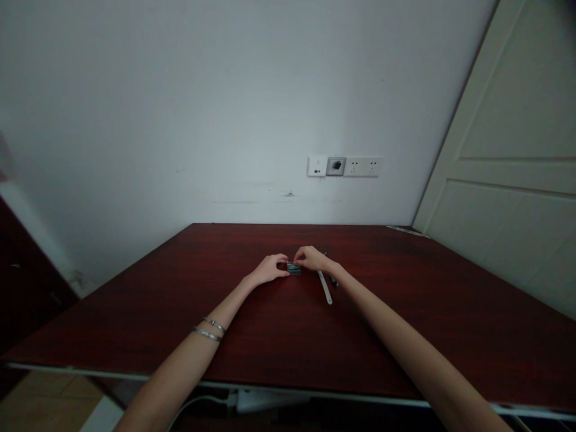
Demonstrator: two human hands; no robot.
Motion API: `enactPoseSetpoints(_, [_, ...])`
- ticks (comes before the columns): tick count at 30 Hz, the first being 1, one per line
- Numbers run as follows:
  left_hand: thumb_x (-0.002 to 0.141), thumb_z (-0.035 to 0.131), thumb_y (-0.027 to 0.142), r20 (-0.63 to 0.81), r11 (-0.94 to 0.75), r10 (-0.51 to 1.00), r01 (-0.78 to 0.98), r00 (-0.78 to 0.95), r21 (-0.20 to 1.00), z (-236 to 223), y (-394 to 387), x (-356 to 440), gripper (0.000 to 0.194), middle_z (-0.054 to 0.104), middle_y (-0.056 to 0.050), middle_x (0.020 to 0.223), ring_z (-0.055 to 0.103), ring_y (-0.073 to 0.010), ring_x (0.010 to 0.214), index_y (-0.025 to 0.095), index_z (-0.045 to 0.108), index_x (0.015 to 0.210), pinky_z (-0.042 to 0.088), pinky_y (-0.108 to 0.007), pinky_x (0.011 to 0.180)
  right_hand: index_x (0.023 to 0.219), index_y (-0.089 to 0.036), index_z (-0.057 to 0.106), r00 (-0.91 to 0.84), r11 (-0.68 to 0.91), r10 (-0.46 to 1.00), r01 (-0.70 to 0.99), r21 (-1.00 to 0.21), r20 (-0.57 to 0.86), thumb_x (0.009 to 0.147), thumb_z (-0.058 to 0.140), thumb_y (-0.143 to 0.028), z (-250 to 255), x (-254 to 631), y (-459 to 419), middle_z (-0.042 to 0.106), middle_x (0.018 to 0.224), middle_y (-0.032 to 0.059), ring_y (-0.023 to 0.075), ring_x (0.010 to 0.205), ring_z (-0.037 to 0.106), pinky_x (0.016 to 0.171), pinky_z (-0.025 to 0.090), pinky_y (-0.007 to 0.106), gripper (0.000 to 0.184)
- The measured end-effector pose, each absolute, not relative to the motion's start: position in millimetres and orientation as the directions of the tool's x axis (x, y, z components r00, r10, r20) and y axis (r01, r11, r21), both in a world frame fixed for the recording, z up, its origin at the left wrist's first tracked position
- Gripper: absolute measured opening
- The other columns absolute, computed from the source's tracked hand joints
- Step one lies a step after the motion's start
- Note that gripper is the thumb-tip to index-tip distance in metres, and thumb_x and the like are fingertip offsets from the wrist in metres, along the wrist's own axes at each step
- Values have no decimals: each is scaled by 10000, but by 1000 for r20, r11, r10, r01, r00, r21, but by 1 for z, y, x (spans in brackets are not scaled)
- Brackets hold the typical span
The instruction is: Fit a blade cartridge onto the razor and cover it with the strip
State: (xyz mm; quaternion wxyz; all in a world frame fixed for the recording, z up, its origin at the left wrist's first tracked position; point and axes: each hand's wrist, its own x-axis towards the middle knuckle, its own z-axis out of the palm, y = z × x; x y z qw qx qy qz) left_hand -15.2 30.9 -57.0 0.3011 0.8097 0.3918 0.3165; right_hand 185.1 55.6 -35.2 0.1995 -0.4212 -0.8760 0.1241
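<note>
Forward over the tabletop [252, 348], both arms [396, 330] stretch to a small box [294, 270] lying there. The left hand [269, 270] grips its left side, thumb nearest; the right hand [310, 258] curls down at its far edge, its hold impossible to tell

Two hands meet at a small box on a dark red surface.

The left hand [270, 270] brackets the left end of the box [294, 270] with thumb and fingers; the right hand [311, 258] has its fingertips at the upper edge, the exact grip too small to tell. Two bracelets [207, 333] circle the left forearm. Just beside the right wrist, a pale strip [324, 289] lies slanted on the surface [270, 336], near a dark object [335, 281] partly hidden by the wrist. Behind, sockets [362, 167] line the scuffed wall [225, 108]; a panelled door [508, 150] leans in at right.
</note>
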Motion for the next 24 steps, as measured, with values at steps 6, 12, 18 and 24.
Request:
enactPoseSetpoints(6, [617, 710, 192, 278, -520, 815, 431, 508, 737, -59, 33, -16, 491, 617, -144, 1124, 585, -222, 1042, 128, 575, 1084, 443, -337, 908, 794, -173, 734, -601, 637, 765, 650, -414, 232, 708, 612, -177, -38, 182, 57, 699, 788, 30, 150, 728, 614, 692, 431, 206, 149])
enactPoseSetpoints(12, [617, 712, 193, 272, -514, 822, 447, 500, 732, -56, 30, -16, 491, 616, -145, 1125, 585, -222, 1042, 124, 577, 1083, 448, -332, 904, 798, -186, 731, -621, 675, 733, 611, -414, 278, 717, 631, -208, -40, 186, 54, 688, 821, 31, 167, 802, 605, 737, 434, 227, 131])
enactPoseSetpoints(18, [618, 708, 194, 270, -515, 823, 457, 500, 725, -53, 28, -16, 505, 614, -155, 1127, 583, -225, 1048, 114, 571, 1097, 442, -337, 908, 801, -188, 730, -622, 669, 739, 633, -388, 259, 729, 616, -185, -40, 186, 54, 670, 885, 37, 160, 826, 594, 767, 425, 224, 135])
enactPoseSetpoints(24, [605, 712, 171, 262, -502, 832, 466, 488, 728, -52, 26, -14, 483, 623, -155, 1107, 592, -226, 1030, 105, 580, 1065, 454, -331, 891, 799, -191, 730, -626, 661, 746, 653, -371, 227, 737, 607, -185, -41, 185, 56, 669, 903, 32, 159, 858, 594, 786, 421, 221, 139])
